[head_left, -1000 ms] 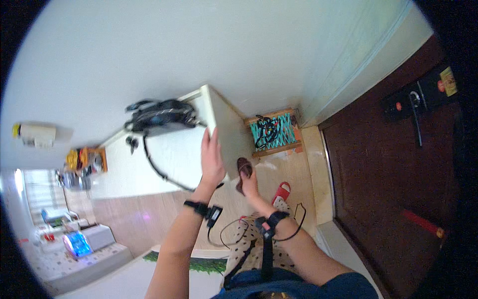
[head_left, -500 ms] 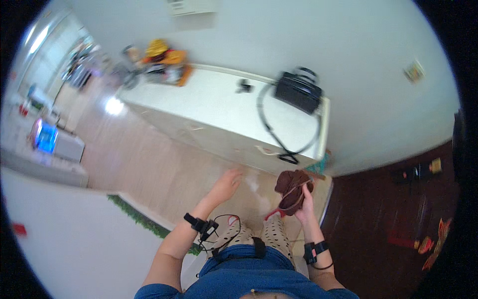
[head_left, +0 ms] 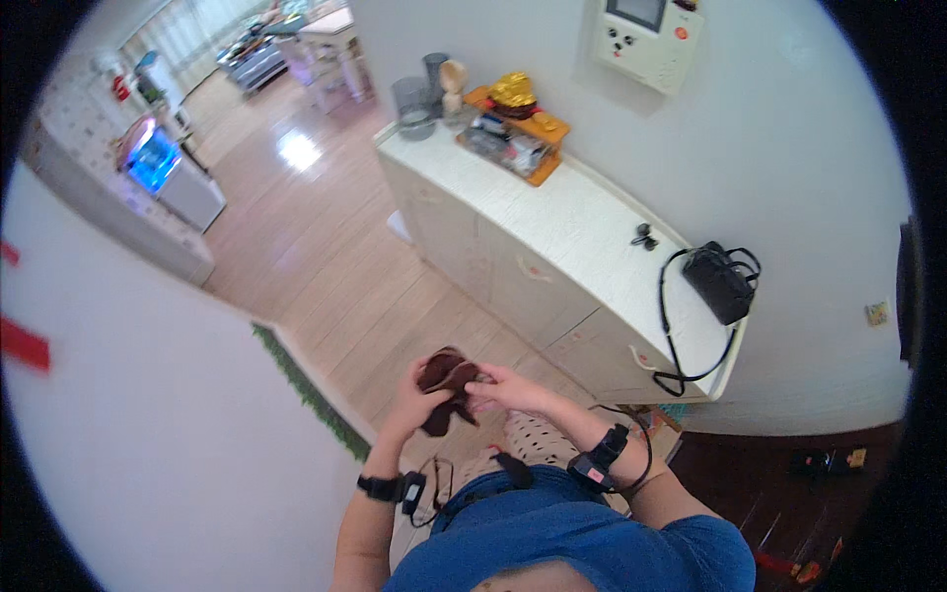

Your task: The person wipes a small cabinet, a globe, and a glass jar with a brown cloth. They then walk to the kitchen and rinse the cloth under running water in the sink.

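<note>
A soft, dark brown cloth item (head_left: 457,379) with a thin lighter edge is bunched up in front of my waist; its exact kind is unclear. My left hand (head_left: 412,403) grips its left side, fingers closed round the fabric. From the other side my right hand (head_left: 505,387) pinches it near the lighter edge. A loose fold hangs below between the two hands. Black devices are strapped on both my wrists, with cables running from them.
A long white cabinet (head_left: 552,222) stands ahead, bearing a black handbag (head_left: 720,281), small black item (head_left: 644,237), orange-brown rack (head_left: 513,138) and clear jug (head_left: 414,111). A white partition (head_left: 197,414) with green trim is at left, a dark door (head_left: 730,464) at right.
The brown cloth item has moved left from beside my right leg to before my waist. My left hand, earlier free, has taken hold too. The view has turned left.
</note>
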Available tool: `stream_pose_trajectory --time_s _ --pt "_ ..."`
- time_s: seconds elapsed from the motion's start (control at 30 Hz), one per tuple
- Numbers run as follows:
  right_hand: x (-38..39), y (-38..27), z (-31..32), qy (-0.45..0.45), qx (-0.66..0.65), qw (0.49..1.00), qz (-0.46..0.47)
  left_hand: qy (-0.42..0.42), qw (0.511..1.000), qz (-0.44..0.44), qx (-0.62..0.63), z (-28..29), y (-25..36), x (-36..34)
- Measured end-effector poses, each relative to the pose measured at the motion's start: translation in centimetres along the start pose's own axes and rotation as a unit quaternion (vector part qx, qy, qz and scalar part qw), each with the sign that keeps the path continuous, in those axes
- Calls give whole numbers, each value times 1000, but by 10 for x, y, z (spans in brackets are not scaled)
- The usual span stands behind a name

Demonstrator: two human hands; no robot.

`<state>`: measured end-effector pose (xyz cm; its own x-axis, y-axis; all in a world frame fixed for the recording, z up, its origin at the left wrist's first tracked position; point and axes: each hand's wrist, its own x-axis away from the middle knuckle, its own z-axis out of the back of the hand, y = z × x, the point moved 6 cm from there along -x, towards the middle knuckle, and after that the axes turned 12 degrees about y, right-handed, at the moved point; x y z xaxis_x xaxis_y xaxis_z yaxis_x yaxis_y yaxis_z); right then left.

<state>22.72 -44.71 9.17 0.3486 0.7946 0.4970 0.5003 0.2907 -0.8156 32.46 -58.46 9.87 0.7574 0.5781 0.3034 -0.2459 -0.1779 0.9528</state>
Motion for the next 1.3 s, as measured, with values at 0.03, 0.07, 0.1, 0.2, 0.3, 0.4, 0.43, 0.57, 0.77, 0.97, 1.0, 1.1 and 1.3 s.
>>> stream_pose_trajectory --time_s 0.03,0.07,0.1,0.2,0.3,0.4,0.43,0.57,0.77,0.97,1.0,1.1,1.3 --pt "-6 -4 16 -12 13 1000 -20 6 998 44 45 5 -4 -10" --pt "-13 -8 27 -36 18 998 -50 13 990 102 100 12 -7 -18" --pt "-22 -17 44 -19 35 999 -27 23 986 111 126 17 -4 -28" --pt "-61 -35 102 100 146 984 10 93 977 118 152 39 4 -73" --pt "-110 -52 130 142 173 975 12 141 969 104 175 67 21 -108" --pt "-158 -78 119 126 277 951 62 183 961 106 176 101 40 -140" --pt "-168 -86 106 114 327 934 85 205 956 113 175 110 44 -145" --pt "-204 -123 46 7 374 918 132 228 955 90 169 135 66 -172" --pt "-250 -153 -3 24 221 970 99 161 986 45 -16 137 85 -264" --pt "-276 -175 0 140 -10 990 -28 -116 993 4 -34 72 104 -329" --pt "-276 -180 3 159 -40 986 -23 -169 982 -45 -68 59 112 -336" --pt "-265 -191 17 219 -123 968 -2 -248 963 -51 -93 28 122 -349" --pt "-190 -168 85 267 -143 953 -26 -263 958 114 18 -12 124 -364"
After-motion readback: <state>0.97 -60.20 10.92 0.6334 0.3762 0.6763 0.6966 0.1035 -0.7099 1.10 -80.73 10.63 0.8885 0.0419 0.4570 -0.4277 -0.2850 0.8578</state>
